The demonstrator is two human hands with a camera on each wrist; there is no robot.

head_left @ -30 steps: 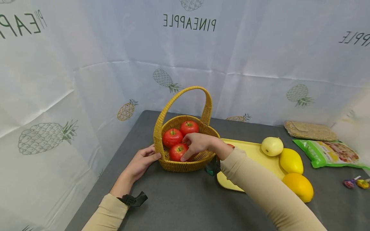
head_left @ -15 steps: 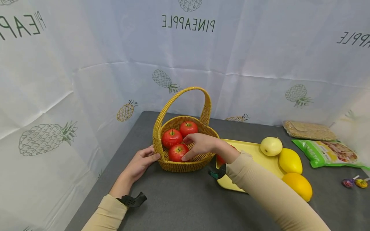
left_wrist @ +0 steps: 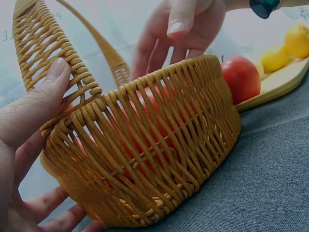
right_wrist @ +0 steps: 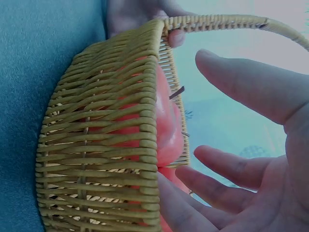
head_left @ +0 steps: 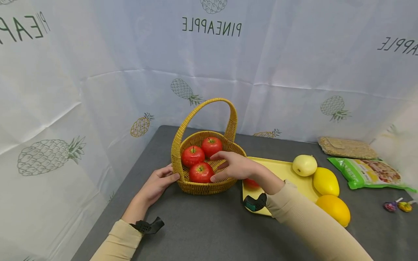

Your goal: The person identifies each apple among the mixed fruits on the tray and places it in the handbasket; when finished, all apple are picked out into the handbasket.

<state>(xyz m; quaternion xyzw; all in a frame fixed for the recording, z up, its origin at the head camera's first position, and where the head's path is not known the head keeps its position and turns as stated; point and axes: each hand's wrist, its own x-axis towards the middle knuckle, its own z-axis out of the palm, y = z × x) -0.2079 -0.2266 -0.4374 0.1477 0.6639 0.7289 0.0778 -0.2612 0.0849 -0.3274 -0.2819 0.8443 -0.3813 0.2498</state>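
Note:
A yellow wicker basket (head_left: 209,188) with a tall arched handle holds three red apples: a front apple (head_left: 200,173), a left apple (head_left: 192,156) and a back apple (head_left: 211,146). My left hand (head_left: 160,183) grips the basket's left side. In the left wrist view its thumb (left_wrist: 57,77) lies on the foot of the handle, and the other fingers spread round the wicker wall. My right hand (head_left: 236,166) is over the basket's right rim, fingers spread and holding nothing. Its thumb tip is close beside the front apple. In the right wrist view the palm faces the basket.
Right of the basket lies a yellow tray (head_left: 302,185), with another red apple (head_left: 251,183) partly behind my right wrist. A pale green fruit (head_left: 304,165), a yellow mango (head_left: 326,182) and an orange-yellow fruit (head_left: 334,209) sit along its right side. Packaged food (head_left: 372,172) and lollipops (head_left: 390,206) lie farther right.
My right hand has drawn back to the right from the front apple, its fingers opening wider. The apple stays in the basket. My left hand keeps its place on the basket.

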